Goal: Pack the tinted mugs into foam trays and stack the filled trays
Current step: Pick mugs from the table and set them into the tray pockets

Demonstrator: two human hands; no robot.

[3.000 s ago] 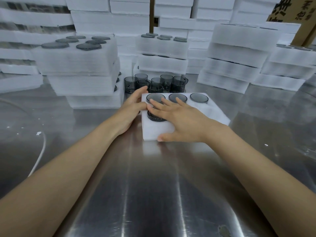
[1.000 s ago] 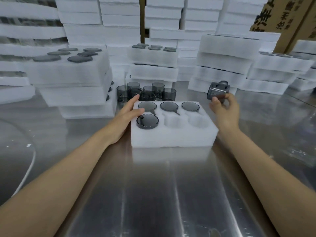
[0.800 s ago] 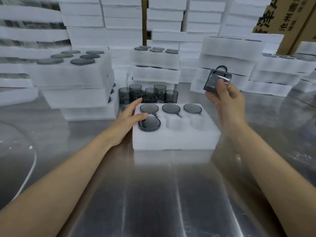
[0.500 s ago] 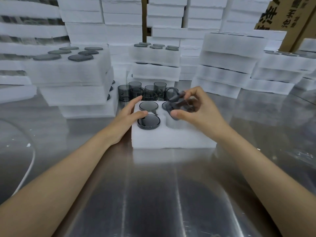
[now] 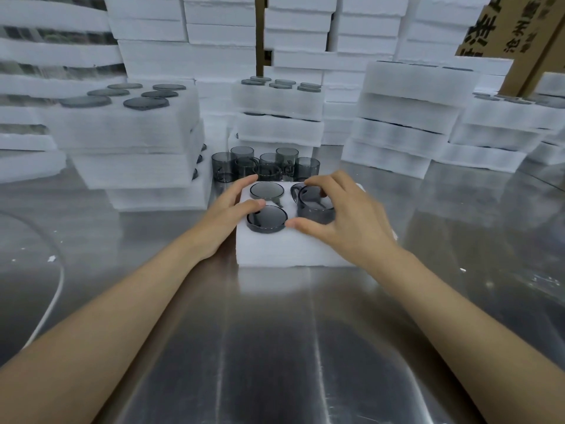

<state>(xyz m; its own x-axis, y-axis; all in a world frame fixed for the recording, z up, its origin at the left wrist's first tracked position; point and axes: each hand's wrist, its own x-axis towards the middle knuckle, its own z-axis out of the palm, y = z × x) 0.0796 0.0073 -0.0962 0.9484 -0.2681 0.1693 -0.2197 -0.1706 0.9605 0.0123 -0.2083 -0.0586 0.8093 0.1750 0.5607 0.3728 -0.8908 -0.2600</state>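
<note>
Right hand (image 5: 345,218): thumb and fingers curled round a smoky grey see-through mug (image 5: 315,208). The mug is tilted, low over the near-row middle pocket of the white foam tray (image 5: 275,254). It looks part-way in, not seated; its handle can't be made out.

Left hand (image 5: 226,215) lies at the tray's 9 o'clock edge with fingers out straight, gripping nothing. Its thumb presses the upturned base of the near-left packed mug (image 5: 266,218). Probably it's pinning the light foam so the tray doesn't skate on slick metal while the other hand pushes down.

A far-left packed mug (image 5: 266,190) sits base-up in its pocket. The tray's 3 o'clock pockets are hidden under the right hand, so their fill is unknown.

Loose tinted mugs (image 5: 266,165) stand rim-up in a cluster just beyond the tray's 12 o'clock edge, likely parked close for quick reach.

Surface: a brushed stainless table (image 5: 275,347), glossy, with white foam crumbs (image 5: 51,258) at 9 o'clock and a thin white cable (image 5: 53,296) curving at 8 o'clock.

Room:
- A stack of filled foam trays (image 5: 128,130) at 10 o'clock.
- A second stack (image 5: 279,117) at 12 o'clock.
- A third stack (image 5: 406,117) at 2 o'clock.
- Piled white foam blocks (image 5: 220,35) wall off the back.
- A brown cardboard carton (image 5: 504,35) with printed characters at 1 o'clock.
</note>
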